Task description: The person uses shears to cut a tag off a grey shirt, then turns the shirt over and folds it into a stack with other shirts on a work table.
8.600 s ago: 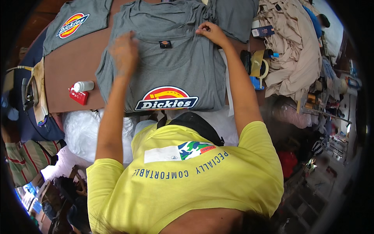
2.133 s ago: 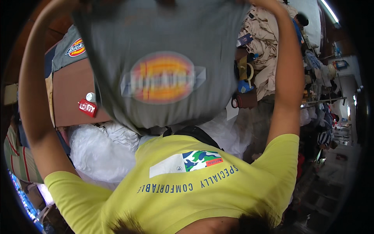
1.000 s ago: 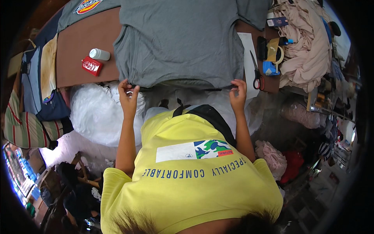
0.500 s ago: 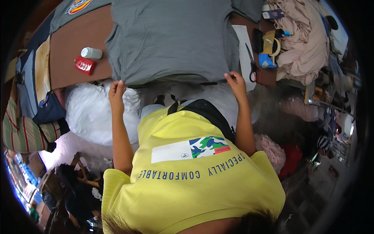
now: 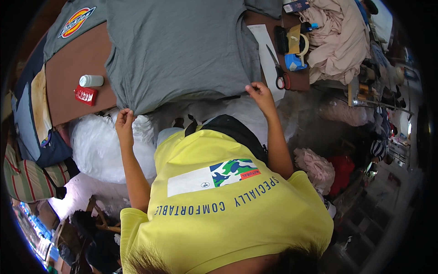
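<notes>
One shirt (image 5: 178,55) spread on the tabletop (image 5: 64,82) — we see left hand (image 5: 124,122) and right hand (image 5: 263,98) pinching its near edge.

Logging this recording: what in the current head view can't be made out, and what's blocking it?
All in the head view:
- Far end of the grey shirt: cut off by the top edge.
- The shirt's underside: hidden by its own upper layer.
- Whether the right hand pinches the shirt or only touches it: too small to tell.
- Part of the white plastic bundle: behind the left forearm.
- Clutter at far right: blurred and too small.
</notes>
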Demonstrator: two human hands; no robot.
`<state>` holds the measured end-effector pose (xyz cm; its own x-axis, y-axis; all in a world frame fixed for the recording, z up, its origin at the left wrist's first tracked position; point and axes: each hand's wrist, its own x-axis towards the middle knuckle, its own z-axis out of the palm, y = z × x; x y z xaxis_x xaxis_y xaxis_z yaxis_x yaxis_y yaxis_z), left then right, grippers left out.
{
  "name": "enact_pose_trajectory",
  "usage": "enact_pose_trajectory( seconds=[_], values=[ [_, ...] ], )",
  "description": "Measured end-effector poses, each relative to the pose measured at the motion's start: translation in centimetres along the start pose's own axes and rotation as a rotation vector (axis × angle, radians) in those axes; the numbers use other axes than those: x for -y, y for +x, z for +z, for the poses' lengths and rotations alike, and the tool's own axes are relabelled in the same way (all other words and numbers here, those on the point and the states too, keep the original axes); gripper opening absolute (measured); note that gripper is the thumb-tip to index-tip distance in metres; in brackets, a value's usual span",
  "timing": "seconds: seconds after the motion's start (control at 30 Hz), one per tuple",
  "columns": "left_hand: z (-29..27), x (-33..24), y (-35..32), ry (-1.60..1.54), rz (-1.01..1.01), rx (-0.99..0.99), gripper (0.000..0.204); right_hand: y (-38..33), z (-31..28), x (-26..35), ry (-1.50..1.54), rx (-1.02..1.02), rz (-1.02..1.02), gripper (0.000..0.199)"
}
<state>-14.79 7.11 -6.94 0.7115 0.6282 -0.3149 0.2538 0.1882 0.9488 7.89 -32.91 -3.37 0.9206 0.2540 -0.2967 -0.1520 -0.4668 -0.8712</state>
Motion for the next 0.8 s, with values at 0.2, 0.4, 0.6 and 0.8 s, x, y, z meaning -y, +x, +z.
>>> enact_pose_trajectory(
  seconds=[0.2,0.4,0.6,0.8],
  values=[
    [-0.4,-9.9,-3.3,0.355,-0.079,0.144,0.02,-2.2,-5.5,4.2,-0.332,0.174,-0.01,0.031],
    [-2.3,-20.9,-9.9,0.738,0.265,0.369,0.039,-8.1,-12.7,13.5,-0.333,0.165,-0.17,0.022],
    [-3.8,-25.1,-13.7,0.121,0.926,0.425,0.042,-10.9,-13.0,15.8,0.262,0.115,-1.158,0.014],
    [-3.9,-27.8,-4.4,0.188,0.877,1.675,0.026,0.2,-15.2,19.2,0.029,1.566,-1.111,0.016]
  ],
)
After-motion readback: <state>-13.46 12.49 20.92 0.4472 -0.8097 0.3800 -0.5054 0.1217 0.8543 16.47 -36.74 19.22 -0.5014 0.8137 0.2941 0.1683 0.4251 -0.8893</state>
